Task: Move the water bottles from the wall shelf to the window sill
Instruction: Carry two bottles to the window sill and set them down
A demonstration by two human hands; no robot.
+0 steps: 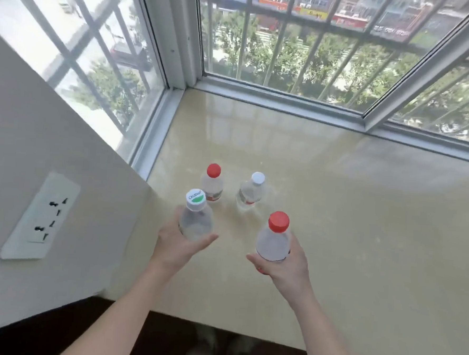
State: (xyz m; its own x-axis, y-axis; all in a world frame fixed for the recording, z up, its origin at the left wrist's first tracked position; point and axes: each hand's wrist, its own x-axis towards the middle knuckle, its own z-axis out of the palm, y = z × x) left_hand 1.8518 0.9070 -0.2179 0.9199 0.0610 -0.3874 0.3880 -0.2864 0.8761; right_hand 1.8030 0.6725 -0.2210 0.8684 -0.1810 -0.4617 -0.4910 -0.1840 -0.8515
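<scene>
Hands holding two clear plastic bottles upright over the near part of a glossy cream window sill (335, 211).

The left hand (176, 242) is wrapping around a bottle with a green-and-white cap (196, 220); the right hand (284, 262) is clamping a red-capped bottle (274, 240). Just beyond, a second red-capped bottle (212, 185) and a white-capped bottle (250, 190) are standing apart on the sill, near its left edge. Smooth, reflective stone is lying open to the right and toward the white-framed window (287, 95). A wall socket (40, 216) is sitting on the left wall.
</scene>
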